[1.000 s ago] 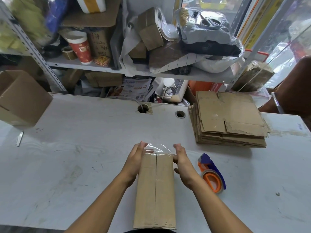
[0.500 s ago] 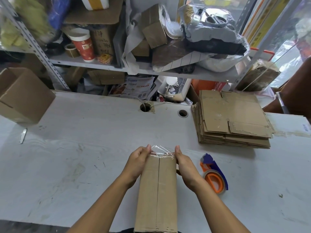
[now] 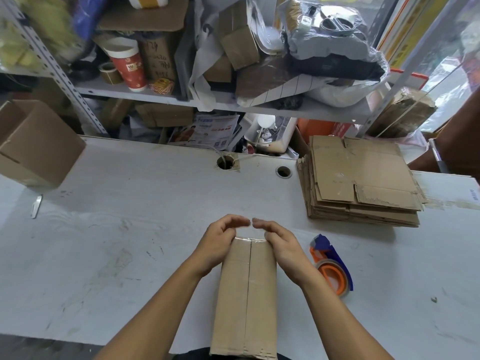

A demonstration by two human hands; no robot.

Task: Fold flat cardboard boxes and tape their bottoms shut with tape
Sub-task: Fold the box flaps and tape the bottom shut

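Observation:
A folded cardboard box [image 3: 246, 294] stands on the white table [image 3: 130, 229] in front of me, its taped bottom seam facing up. Clear tape runs along the seam and bends over the far edge. My left hand [image 3: 218, 242] and my right hand [image 3: 280, 245] cup the box's far end from either side. Their fingers curl over the far face, and the fingertips nearly meet. An orange and blue tape dispenser [image 3: 332, 266] lies just right of the box. A stack of flat cardboard boxes [image 3: 358, 183] sits at the back right.
An assembled open box [image 3: 33, 146] lies on its side at the far left edge, with a small metal blade [image 3: 36, 203] near it. Two cable holes [image 3: 226, 162] pierce the table's back. A cluttered shelf [image 3: 233, 105] rises behind.
The loose end of tape that stuck up above the far edge is now folded down. My fingers have moved from the box's sides to curl over its far end.

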